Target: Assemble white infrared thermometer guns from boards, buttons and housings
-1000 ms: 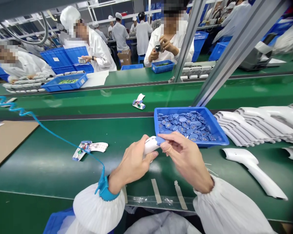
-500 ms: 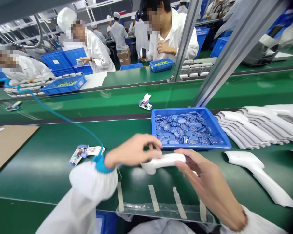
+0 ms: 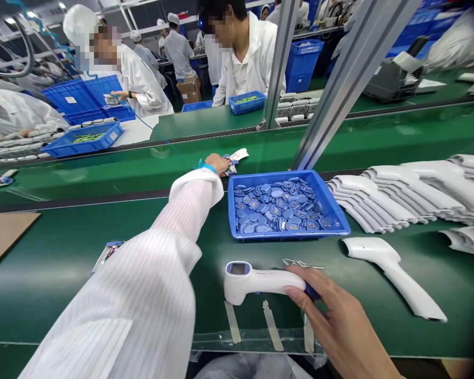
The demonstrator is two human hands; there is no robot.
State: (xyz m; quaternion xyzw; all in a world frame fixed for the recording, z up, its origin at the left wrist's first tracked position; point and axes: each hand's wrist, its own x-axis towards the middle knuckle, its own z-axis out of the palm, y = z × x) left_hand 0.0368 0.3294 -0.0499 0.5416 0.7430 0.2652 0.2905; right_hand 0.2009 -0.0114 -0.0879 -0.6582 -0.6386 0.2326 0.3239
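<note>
On the green belt (image 3: 43, 273), one white plastic thermometer gun (image 3: 260, 279) lies under the right hand (image 3: 335, 310), fingers pressed together on it; the left hand (image 3: 215, 163) reaches far off by one paper bundle (image 3: 236, 158), its grip hard to see.

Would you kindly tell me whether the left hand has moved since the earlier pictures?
Yes, forward: the left hand now reaches past the far edge of the blue tray, to its left; before, it was in front of the tray.

Green assembly benches (image 3: 379, 126) are running across the workshop; aluminium uprights (image 3: 278, 63) are rising between them. Blue crates (image 3: 303, 58) are standing beyond; ceiling lights (image 3: 30, 14) are shining overhead.
</note>
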